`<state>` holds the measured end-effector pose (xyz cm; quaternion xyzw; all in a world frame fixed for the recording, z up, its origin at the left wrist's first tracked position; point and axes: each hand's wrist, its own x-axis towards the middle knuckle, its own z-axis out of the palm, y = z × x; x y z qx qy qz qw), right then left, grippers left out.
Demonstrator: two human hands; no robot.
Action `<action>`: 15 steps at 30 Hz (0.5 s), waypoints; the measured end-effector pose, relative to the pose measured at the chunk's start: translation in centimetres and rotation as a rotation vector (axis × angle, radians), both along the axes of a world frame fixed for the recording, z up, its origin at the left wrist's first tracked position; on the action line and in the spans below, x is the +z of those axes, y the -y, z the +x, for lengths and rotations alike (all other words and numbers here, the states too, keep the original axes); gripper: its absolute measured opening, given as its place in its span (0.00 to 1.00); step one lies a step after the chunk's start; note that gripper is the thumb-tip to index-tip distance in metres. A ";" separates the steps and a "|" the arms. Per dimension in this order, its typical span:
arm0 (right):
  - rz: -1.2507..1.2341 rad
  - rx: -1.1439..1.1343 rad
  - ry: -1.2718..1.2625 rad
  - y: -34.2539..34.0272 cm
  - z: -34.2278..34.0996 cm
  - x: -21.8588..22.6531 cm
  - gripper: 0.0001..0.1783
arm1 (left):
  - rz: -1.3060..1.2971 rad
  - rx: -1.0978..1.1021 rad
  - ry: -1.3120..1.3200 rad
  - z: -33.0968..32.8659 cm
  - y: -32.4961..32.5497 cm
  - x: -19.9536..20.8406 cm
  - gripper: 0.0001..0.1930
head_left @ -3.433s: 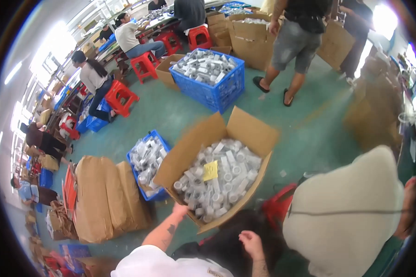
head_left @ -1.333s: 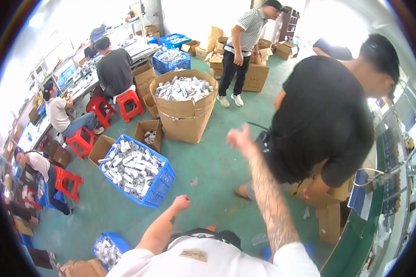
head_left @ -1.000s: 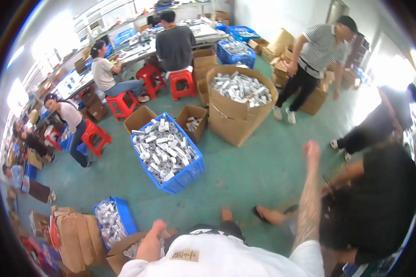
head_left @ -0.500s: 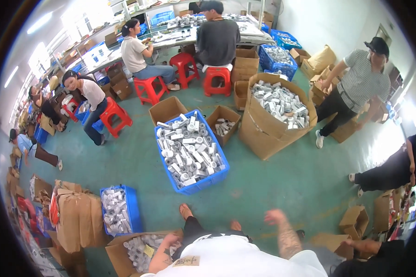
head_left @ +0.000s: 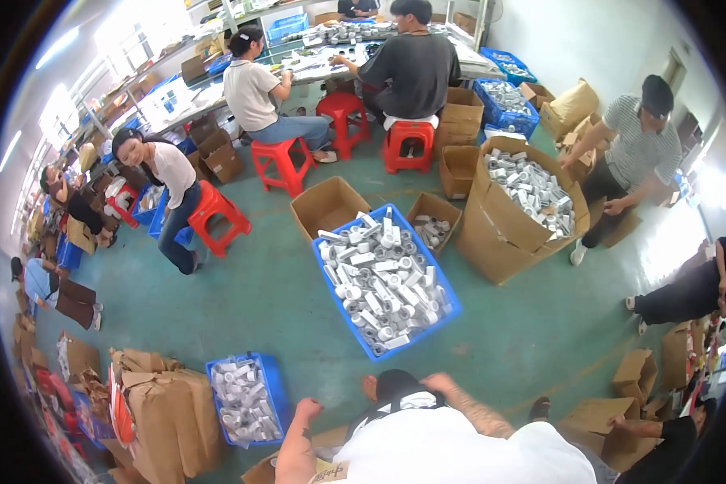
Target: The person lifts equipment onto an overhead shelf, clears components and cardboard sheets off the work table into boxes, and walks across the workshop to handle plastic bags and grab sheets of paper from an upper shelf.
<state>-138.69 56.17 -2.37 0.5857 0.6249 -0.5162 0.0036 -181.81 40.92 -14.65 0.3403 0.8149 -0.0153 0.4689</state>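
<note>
My left hand [head_left: 309, 406] hangs beside my leg, between the small blue crate [head_left: 270, 387] and my dark trousers. Too small to read, its fingers do not show clearly, and nothing is seen in it. Over my knee is my right hand [head_left: 437, 382], whose fingers are also unclear. In front of me stands a large blue crate [head_left: 385, 353], heaped with white and grey plastic fittings [head_left: 383, 278]. Neither hand touches the crate. Similar fittings fill the small crate on my left. A cardboard box [head_left: 258, 472] is partly hidden by my body.
Beyond the crate are an open carton [head_left: 331, 208], a smaller box of fittings [head_left: 432, 228] and a tall carton [head_left: 504, 242] full of them. People sit on red stools [head_left: 282, 165] at a long worktable. A standing person [head_left: 641, 137] is on the right. Brown sacks [head_left: 169, 415] stand left.
My view has shifted, so the crates and people sit further right or lower. My right hand has come in toward my knee. My left hand has moved off the cardboard box of fittings.
</note>
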 end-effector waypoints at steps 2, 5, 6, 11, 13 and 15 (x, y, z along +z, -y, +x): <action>-0.133 0.176 0.155 -2.5 -3.3 -6.3 0.19 | 0.031 -0.068 -0.084 -2.6 -2.9 -0.4 0.15; -0.581 -0.288 -0.255 -10.1 -6.7 -1.7 0.20 | 0.163 0.094 0.000 -4.7 -3.7 -0.2 0.16; -0.526 -0.305 -0.215 -12.8 -7.2 -2.3 0.19 | 0.178 0.108 0.058 -5.1 -4.2 -0.1 0.16; 0.030 0.040 0.441 -23.3 -3.4 -19.7 0.10 | 0.193 0.191 0.220 -8.5 -9.5 3.1 0.18; -0.107 -0.143 0.333 -27.0 -8.9 -23.2 0.11 | 0.144 0.161 0.092 -12.0 -9.5 4.4 0.24; 0.229 0.381 0.335 -29.8 -13.8 -25.9 0.11 | 0.009 0.139 0.141 -16.4 -9.9 4.2 0.21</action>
